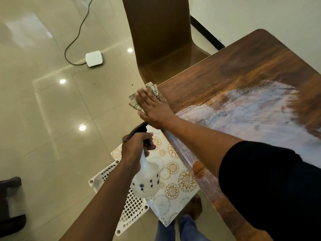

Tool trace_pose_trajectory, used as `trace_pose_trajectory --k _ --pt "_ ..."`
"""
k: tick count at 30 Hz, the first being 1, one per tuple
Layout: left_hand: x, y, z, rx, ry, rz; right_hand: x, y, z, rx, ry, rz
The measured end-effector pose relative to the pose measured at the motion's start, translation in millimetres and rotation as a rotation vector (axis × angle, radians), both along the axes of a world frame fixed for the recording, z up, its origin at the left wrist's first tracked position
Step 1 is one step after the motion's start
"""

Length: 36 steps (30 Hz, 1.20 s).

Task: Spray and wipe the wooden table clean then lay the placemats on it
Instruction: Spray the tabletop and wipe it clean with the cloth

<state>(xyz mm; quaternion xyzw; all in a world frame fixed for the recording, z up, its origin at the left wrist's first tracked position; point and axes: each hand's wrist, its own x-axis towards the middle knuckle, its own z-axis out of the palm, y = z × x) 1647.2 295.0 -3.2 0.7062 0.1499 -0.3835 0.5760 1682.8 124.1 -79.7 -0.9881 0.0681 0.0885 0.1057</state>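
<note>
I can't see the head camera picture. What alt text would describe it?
A person's right hand presses a folded cloth flat at the edge of a wooden table streaked with wet patches, while the left hand grips a spray bottle. Patterned placemats lie on a white lattice stool below; a brown chair stands beyond.

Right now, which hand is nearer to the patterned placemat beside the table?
Left. The left hand holds the spray bottle directly above the placemat. The right hand presses the cloth flat at the wooden table edge, farther from it.
</note>
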Motion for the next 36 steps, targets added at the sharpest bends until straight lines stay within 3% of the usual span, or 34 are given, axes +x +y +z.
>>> trace_pose_trajectory --k 5,13,18,26,31,33,36 --pt "2.2 -6.6 -2.4 -0.021 0.013 -0.019 -4.2 -26.7 4.5 -0.033 0.013 0.059" --pt "-0.3 -6.5 -8.9 -0.034 0.008 -0.039 -84.7 -138.8 14.2 0.021 0.056 -0.449" --pt "-9.9 -4.3 -8.5 -0.059 0.002 -0.065 -103.3 -134.6 11.5 0.063 0.076 -0.604" --pt "-21.2 3.4 0.8 -0.048 0.042 -0.055 -77.8 8.0 4.9 0.034 0.023 -0.194" --pt "-26.9 8.3 7.4 -0.037 0.027 -0.073 -96.7 8.5 0.9 -0.009 -0.003 -0.094" --pt "-30.3 8.8 9.7 -0.044 0.019 -0.075 -115.8 0.2 0.2 -0.03 0.005 -0.098" --pt "-37.2 7.3 11.0 -0.067 0.036 -0.092 -155.0 -18.4 -1.4 -0.006 0.028 -0.278"
